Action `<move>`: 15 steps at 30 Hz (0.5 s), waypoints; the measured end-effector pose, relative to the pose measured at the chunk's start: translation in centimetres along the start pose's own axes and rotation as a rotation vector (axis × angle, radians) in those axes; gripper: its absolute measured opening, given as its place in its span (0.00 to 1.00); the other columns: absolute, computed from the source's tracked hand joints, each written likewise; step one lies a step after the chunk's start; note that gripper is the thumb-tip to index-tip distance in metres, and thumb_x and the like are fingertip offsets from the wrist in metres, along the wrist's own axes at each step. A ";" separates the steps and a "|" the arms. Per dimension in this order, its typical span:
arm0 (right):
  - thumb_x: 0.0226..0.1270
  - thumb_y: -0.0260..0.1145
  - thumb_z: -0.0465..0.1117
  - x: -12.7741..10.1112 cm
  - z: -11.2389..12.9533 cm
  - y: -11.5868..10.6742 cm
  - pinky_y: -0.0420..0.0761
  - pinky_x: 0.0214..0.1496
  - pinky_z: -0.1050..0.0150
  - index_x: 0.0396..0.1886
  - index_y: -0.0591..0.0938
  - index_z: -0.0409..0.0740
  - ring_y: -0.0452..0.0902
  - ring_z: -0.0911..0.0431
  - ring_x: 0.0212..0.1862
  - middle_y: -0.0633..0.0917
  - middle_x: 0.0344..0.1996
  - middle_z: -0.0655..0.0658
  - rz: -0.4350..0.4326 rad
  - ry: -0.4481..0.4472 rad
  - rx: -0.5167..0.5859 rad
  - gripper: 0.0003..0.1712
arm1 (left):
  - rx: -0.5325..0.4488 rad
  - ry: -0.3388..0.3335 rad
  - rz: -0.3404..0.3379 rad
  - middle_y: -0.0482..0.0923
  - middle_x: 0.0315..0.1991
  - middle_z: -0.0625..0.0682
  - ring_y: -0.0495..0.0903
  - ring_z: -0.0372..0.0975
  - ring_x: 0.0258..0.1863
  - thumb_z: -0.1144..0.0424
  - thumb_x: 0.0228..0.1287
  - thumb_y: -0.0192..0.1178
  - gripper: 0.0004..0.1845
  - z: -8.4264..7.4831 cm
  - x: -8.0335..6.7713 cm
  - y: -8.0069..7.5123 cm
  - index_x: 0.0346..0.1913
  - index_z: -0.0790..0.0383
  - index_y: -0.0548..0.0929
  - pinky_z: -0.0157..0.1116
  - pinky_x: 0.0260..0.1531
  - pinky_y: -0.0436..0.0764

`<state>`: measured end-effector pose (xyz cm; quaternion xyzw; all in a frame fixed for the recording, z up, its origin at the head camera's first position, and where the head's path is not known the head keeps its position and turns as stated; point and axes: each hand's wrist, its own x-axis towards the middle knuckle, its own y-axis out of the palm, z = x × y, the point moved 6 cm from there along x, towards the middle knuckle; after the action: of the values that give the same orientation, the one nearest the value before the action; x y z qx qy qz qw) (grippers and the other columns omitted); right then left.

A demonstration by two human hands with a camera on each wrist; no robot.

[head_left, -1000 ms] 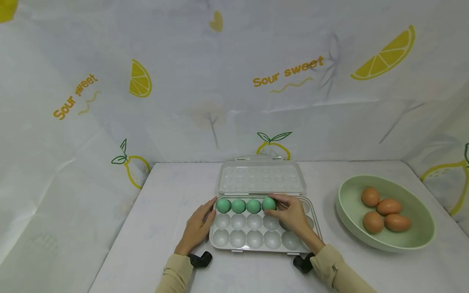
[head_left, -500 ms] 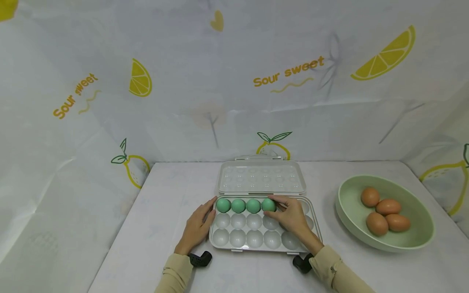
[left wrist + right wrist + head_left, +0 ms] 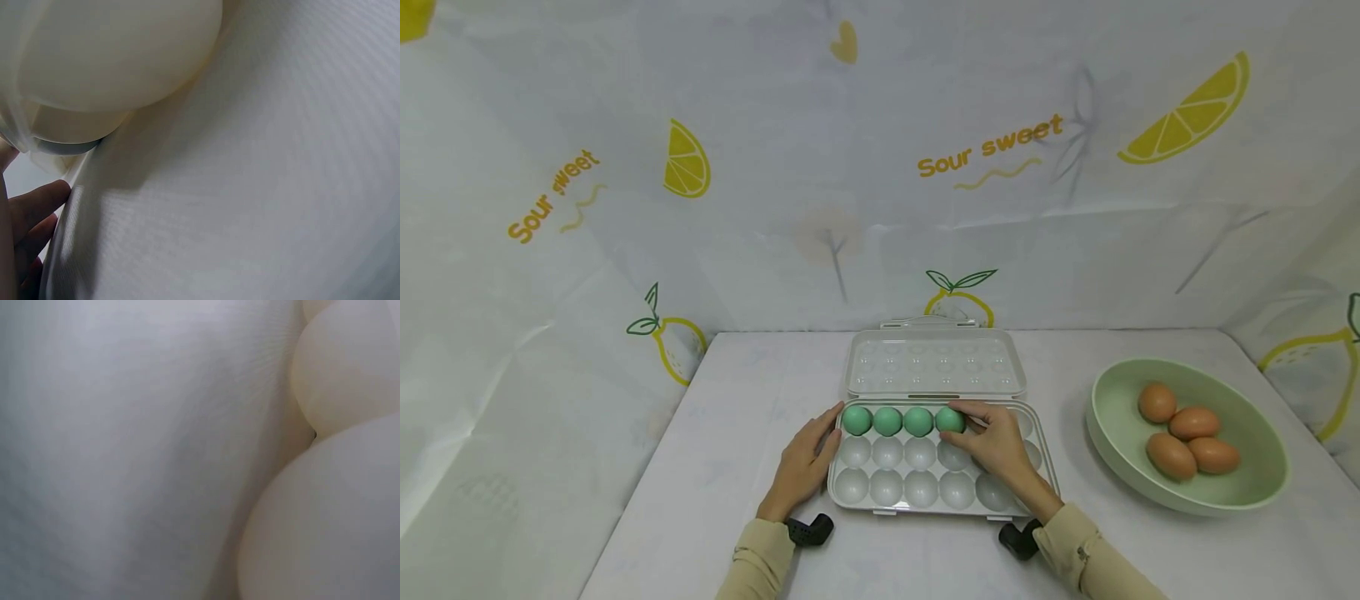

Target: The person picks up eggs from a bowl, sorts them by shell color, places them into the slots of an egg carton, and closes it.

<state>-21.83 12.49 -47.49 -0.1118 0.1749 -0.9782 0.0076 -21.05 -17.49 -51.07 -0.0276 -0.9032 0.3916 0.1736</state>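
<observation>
On the white surface (image 3: 730,433) an open clear plastic egg tray (image 3: 917,492) carries four green eggs in its far row, and the right hand (image 3: 1000,446) lies over the tray's right part with its grip pinched on the rightmost green egg (image 3: 948,418), which sits in the fourth cup from the left. The left hand (image 3: 801,467) rests with relaxed, straight fingers against the tray's left edge, holding nothing. Well to the right stands a pale green round bowl (image 3: 1187,500) with four brown eggs (image 3: 1180,437) inside.
</observation>
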 end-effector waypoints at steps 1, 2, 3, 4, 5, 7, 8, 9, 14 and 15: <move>0.45 0.80 0.23 0.0 0.0 0.0 0.86 0.60 0.62 0.50 0.87 0.29 0.84 0.43 0.58 0.89 0.51 0.31 0.000 0.003 -0.001 0.27 | 0.000 0.001 0.000 0.76 0.71 0.53 0.74 0.51 0.72 0.54 0.78 0.54 0.25 0.0 0.0 0.0 0.75 0.47 0.72 0.52 0.79 0.68; 0.45 0.80 0.23 0.0 0.0 0.0 0.86 0.60 0.62 0.50 0.87 0.29 0.84 0.45 0.58 0.89 0.51 0.32 0.000 0.005 -0.001 0.27 | 0.000 0.000 0.000 0.76 0.71 0.53 0.74 0.50 0.72 0.54 0.78 0.54 0.25 0.1 0.0 0.0 0.75 0.47 0.72 0.51 0.79 0.67; 0.45 0.80 0.23 0.0 0.0 0.0 0.86 0.60 0.62 0.50 0.87 0.28 0.85 0.44 0.58 0.88 0.51 0.31 -0.001 0.003 0.003 0.27 | -0.001 0.001 0.001 0.76 0.71 0.53 0.74 0.50 0.72 0.54 0.78 0.54 0.25 0.1 0.0 0.0 0.75 0.47 0.72 0.51 0.79 0.68; 0.45 0.80 0.23 0.0 -0.1 0.0 0.86 0.60 0.62 0.50 0.87 0.28 0.85 0.50 0.57 0.88 0.51 0.31 -0.002 0.005 0.009 0.27 | -0.001 0.001 0.001 0.76 0.71 0.53 0.74 0.50 0.72 0.54 0.78 0.54 0.25 0.1 0.0 0.0 0.75 0.46 0.72 0.51 0.79 0.68; 0.45 0.80 0.23 0.0 -0.1 0.0 0.86 0.60 0.61 0.50 0.87 0.28 0.85 0.49 0.57 0.88 0.51 0.31 -0.002 0.001 0.010 0.27 | 0.000 0.000 0.002 0.75 0.71 0.53 0.74 0.50 0.72 0.54 0.78 0.54 0.25 0.1 0.0 0.0 0.75 0.46 0.72 0.51 0.79 0.68; 0.45 0.80 0.23 -0.1 -0.1 -0.1 0.86 0.61 0.62 0.50 0.87 0.28 0.85 0.48 0.58 0.88 0.51 0.31 -0.002 0.000 0.015 0.27 | 0.004 0.001 0.001 0.76 0.71 0.53 0.74 0.51 0.72 0.54 0.78 0.54 0.25 0.1 0.0 0.0 0.75 0.46 0.72 0.52 0.79 0.68; 0.45 0.80 0.23 -0.1 -0.1 -0.1 0.86 0.61 0.61 0.50 0.87 0.28 0.85 0.44 0.58 0.88 0.51 0.30 -0.002 -0.004 0.021 0.27 | 0.005 0.001 0.001 0.76 0.71 0.53 0.74 0.51 0.72 0.54 0.78 0.54 0.25 0.1 0.0 0.0 0.75 0.46 0.72 0.52 0.79 0.68; 0.46 0.80 0.23 -0.1 0.0 -0.1 0.86 0.61 0.61 0.50 0.87 0.28 0.85 0.43 0.58 0.88 0.51 0.30 -0.003 -0.010 0.021 0.27 | 0.004 0.000 0.003 0.76 0.71 0.53 0.74 0.51 0.72 0.54 0.78 0.54 0.25 0.1 0.0 0.0 0.75 0.46 0.72 0.52 0.79 0.68; 0.48 0.80 0.24 -0.2 0.1 -0.3 0.84 0.63 0.60 0.52 0.86 0.27 0.81 0.34 0.61 0.86 0.54 0.28 -0.004 -0.003 0.029 0.27 | 0.001 -0.002 0.005 0.75 0.72 0.52 0.74 0.50 0.72 0.54 0.78 0.54 0.25 0.0 0.0 -0.1 0.75 0.47 0.72 0.51 0.79 0.67; 0.48 0.80 0.24 -0.3 0.1 -0.3 0.83 0.64 0.60 0.53 0.86 0.27 0.81 0.34 0.62 0.86 0.54 0.28 -0.007 0.004 0.030 0.27 | 0.002 -0.001 0.005 0.75 0.72 0.52 0.74 0.50 0.72 0.54 0.78 0.54 0.25 0.0 0.0 -0.1 0.75 0.47 0.72 0.51 0.79 0.67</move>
<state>-21.54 12.76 -47.31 -0.1104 0.1600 -0.9809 0.0055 -21.02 -17.53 -51.00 -0.0297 -0.9029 0.3928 0.1720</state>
